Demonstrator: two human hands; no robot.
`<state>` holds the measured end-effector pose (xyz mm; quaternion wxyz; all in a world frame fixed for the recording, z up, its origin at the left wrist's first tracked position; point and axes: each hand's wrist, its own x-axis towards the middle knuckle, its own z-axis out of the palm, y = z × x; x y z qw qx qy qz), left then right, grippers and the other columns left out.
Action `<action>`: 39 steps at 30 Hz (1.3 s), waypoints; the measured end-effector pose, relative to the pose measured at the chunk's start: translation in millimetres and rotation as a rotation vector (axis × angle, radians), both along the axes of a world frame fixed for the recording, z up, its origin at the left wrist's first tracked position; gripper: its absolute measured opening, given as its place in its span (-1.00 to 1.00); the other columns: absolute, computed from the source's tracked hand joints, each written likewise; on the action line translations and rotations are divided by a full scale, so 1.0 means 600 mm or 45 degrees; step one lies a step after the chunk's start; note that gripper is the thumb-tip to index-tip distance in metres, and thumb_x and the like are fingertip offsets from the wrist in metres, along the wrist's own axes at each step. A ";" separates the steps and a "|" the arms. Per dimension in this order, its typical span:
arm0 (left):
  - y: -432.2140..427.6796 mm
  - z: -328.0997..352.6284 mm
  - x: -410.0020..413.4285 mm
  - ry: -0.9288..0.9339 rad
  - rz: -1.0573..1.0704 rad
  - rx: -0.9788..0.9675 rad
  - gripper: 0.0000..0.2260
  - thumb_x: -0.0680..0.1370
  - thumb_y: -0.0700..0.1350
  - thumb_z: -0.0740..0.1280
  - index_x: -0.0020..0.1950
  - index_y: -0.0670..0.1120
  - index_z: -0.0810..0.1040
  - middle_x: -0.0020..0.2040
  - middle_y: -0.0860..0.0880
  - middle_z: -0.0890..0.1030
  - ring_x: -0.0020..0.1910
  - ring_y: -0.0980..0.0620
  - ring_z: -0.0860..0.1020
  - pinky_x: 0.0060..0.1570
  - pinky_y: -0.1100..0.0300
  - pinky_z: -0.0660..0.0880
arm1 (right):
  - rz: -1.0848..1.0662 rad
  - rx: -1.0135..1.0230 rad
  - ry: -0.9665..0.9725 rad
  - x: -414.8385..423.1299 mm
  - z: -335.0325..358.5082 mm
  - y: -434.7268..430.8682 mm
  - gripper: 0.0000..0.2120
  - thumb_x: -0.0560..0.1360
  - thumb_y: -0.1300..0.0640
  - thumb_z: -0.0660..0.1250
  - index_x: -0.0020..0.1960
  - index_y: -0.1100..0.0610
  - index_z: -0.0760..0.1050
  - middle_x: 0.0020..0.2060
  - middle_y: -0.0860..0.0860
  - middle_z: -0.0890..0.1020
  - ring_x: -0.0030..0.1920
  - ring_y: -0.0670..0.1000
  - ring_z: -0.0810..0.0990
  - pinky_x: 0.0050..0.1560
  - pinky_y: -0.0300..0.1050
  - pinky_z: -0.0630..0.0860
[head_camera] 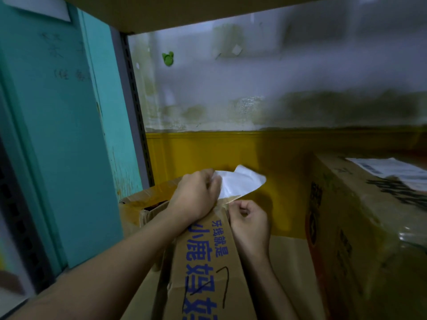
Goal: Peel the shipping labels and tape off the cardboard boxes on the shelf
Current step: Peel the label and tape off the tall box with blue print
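Observation:
A brown cardboard box (203, 269) with blue printed characters lies on the shelf in front of me. A white shipping label (242, 181) stands peeled up from the box's far end, its lower edge still at the cardboard. My left hand (196, 195) pinches the label's left edge. My right hand (249, 222) is curled at the box's right top edge, just below the label; what its fingertips hold is hidden. A second, larger box (360, 215) stands at the right with a white label (392, 169) flat on its top.
A teal door or panel (57, 135) and a dark slotted shelf upright (136, 107) stand at the left. The back wall is stained white above a yellow band (231, 148). A shelf board (184, 10) overhangs. Bare cardboard (284, 262) lies between the two boxes.

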<state>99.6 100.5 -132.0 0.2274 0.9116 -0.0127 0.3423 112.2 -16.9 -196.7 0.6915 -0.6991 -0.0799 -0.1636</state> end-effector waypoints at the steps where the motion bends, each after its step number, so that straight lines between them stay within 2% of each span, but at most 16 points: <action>1: -0.002 0.000 0.002 0.017 -0.008 0.039 -0.72 0.64 0.00 0.20 -0.25 -0.05 0.41 -0.40 -0.01 0.52 -0.33 -0.08 0.52 -0.31 -0.01 0.43 | 0.006 0.013 0.005 -0.001 -0.001 -0.001 -0.86 0.50 0.14 0.36 -0.23 0.12 0.57 -0.32 -0.02 0.66 -0.19 0.05 0.63 -0.10 0.05 0.57; 5: -0.002 -0.004 0.001 0.039 -0.047 0.033 -0.72 0.64 0.05 0.21 -0.25 0.01 0.35 -0.44 0.02 0.47 -0.37 -0.05 0.48 -0.36 0.04 0.34 | 0.095 0.117 0.048 -0.005 -0.002 -0.009 -0.88 0.52 0.16 0.36 -0.19 0.12 0.59 -0.28 -0.01 0.67 -0.15 0.03 0.64 -0.08 -0.03 0.55; 7: 0.005 -0.006 -0.002 0.053 -0.091 -0.162 -0.76 0.62 0.07 0.27 -0.18 -0.02 0.44 -0.46 -0.02 0.56 -0.43 0.05 0.51 -0.40 0.11 0.37 | 0.188 0.217 0.127 -0.009 0.001 -0.011 -0.89 0.53 0.17 0.35 -0.16 0.15 0.59 -0.26 0.05 0.68 -0.12 0.10 0.65 -0.05 0.03 0.56; 9: 0.008 -0.006 -0.009 0.102 -0.175 -0.402 -0.71 0.59 0.09 0.32 -0.12 -0.13 0.48 -0.45 -0.02 0.61 -0.50 0.17 0.50 -0.45 0.29 0.35 | 0.292 0.312 0.166 -0.012 0.005 -0.012 -0.85 0.53 0.12 0.36 -0.15 0.18 0.59 -0.26 0.09 0.69 -0.12 0.16 0.66 -0.07 0.11 0.57; 11: 0.007 -0.004 -0.014 0.170 -0.250 -0.541 -0.64 0.57 0.12 0.33 -0.17 -0.18 0.50 -0.44 -0.01 0.61 -0.49 0.18 0.49 -0.43 0.38 0.35 | 0.335 0.250 0.129 -0.016 0.011 -0.016 -0.73 0.54 0.01 0.36 -0.20 0.20 0.57 -0.34 0.04 0.67 -0.24 0.02 0.64 -0.22 -0.07 0.53; 13: 0.004 -0.002 -0.015 0.227 -0.285 -0.579 -0.63 0.55 0.14 0.33 -0.23 -0.16 0.51 -0.42 -0.02 0.60 -0.44 0.14 0.49 -0.40 0.35 0.38 | 0.320 0.192 0.092 -0.017 0.013 -0.018 -0.66 0.55 -0.02 0.34 -0.28 0.20 0.53 -0.43 -0.01 0.60 -0.36 -0.07 0.54 -0.35 -0.24 0.43; 15: 0.007 -0.003 -0.015 0.270 -0.286 -0.594 -0.62 0.56 0.13 0.34 -0.24 -0.17 0.53 -0.41 -0.02 0.59 -0.43 0.11 0.48 -0.38 0.30 0.39 | 0.315 0.191 0.084 -0.014 0.012 -0.017 -0.65 0.56 0.03 0.33 -0.34 0.18 0.49 -0.46 0.00 0.55 -0.37 -0.04 0.47 -0.34 -0.21 0.38; 19: 0.014 -0.006 -0.012 0.323 -0.264 -0.645 -0.57 0.60 0.09 0.32 -0.22 -0.28 0.53 -0.37 -0.11 0.50 -0.39 0.01 0.41 -0.31 0.13 0.33 | 0.390 0.275 0.106 -0.014 0.012 -0.016 -0.82 0.52 0.16 0.39 -0.18 0.27 0.60 -0.32 0.14 0.66 -0.32 0.00 0.57 -0.31 -0.18 0.47; 23: 0.006 -0.004 -0.011 0.284 -0.235 -0.527 -0.68 0.63 0.00 0.29 -0.06 -0.28 0.55 -0.27 -0.18 0.60 -0.31 0.00 0.49 -0.21 0.08 0.40 | 0.359 0.291 0.074 -0.013 0.005 -0.017 -0.88 0.51 0.23 0.37 -0.18 0.23 0.60 -0.35 0.04 0.65 -0.30 0.00 0.59 -0.30 -0.21 0.48; 27: 0.008 -0.005 -0.014 0.235 -0.261 -0.687 -0.83 0.62 -0.16 0.31 -0.15 -0.17 0.45 -0.40 0.01 0.60 -0.41 0.08 0.52 -0.25 0.15 0.43 | 0.308 0.268 0.036 -0.011 0.001 -0.014 -0.88 0.51 0.26 0.37 -0.19 0.19 0.63 -0.36 -0.01 0.65 -0.30 -0.09 0.58 -0.26 -0.23 0.48; 28: 0.010 -0.005 -0.013 0.209 -0.260 -0.719 -0.87 0.60 -0.18 0.33 -0.12 -0.15 0.44 -0.37 0.02 0.61 -0.40 0.07 0.55 -0.23 0.12 0.45 | 0.300 0.264 0.023 -0.011 0.001 -0.014 -0.88 0.51 0.25 0.37 -0.19 0.17 0.63 -0.35 -0.02 0.67 -0.29 -0.09 0.59 -0.24 -0.23 0.50; 30: 0.013 -0.004 -0.012 0.126 -0.150 -0.612 -0.84 0.55 -0.16 0.41 0.01 -0.10 0.43 -0.17 0.03 0.61 -0.25 0.03 0.61 -0.18 0.06 0.51 | 0.257 0.250 -0.002 -0.011 -0.001 -0.012 -0.89 0.50 0.24 0.39 -0.19 0.12 0.64 -0.31 -0.03 0.69 -0.24 -0.08 0.63 -0.21 -0.23 0.53; 33: 0.012 0.007 -0.019 -0.104 0.052 -0.141 -0.70 0.48 -0.13 0.46 0.08 -0.01 0.39 -0.01 0.08 0.47 -0.10 0.05 0.51 -0.17 0.12 0.47 | 0.213 0.320 -0.022 -0.013 0.000 -0.008 -0.88 0.48 0.24 0.42 -0.07 0.03 0.61 -0.25 -0.03 0.71 -0.17 -0.03 0.67 -0.14 -0.16 0.58; 35: 0.002 0.020 -0.027 -0.188 -0.017 0.084 -0.76 0.46 -0.14 0.45 0.00 0.00 0.42 -0.06 0.09 0.46 -0.10 0.05 0.46 -0.15 0.03 0.48 | 0.206 0.384 -0.059 -0.014 0.002 -0.008 -0.75 0.48 0.28 0.41 0.06 -0.01 0.58 -0.22 0.01 0.71 -0.16 0.01 0.68 -0.10 -0.07 0.59; 36: -0.003 0.025 -0.029 -0.153 -0.093 0.131 -0.81 0.46 -0.12 0.44 -0.04 -0.01 0.45 -0.10 0.09 0.50 -0.12 0.05 0.48 -0.15 -0.01 0.49 | 0.205 0.387 -0.101 -0.014 0.003 -0.009 -0.74 0.49 0.30 0.40 0.05 -0.03 0.58 -0.22 0.00 0.71 -0.16 0.00 0.68 -0.10 -0.06 0.59; 39: -0.027 0.037 -0.040 0.118 -0.235 0.131 -0.77 0.48 0.09 0.46 -0.11 -0.02 0.51 -0.23 0.08 0.60 -0.24 0.10 0.55 -0.24 0.10 0.49 | 0.207 0.316 -0.202 -0.016 0.002 -0.013 -0.72 0.53 0.30 0.35 -0.06 -0.10 0.61 -0.21 -0.11 0.71 -0.13 -0.12 0.66 -0.10 -0.17 0.59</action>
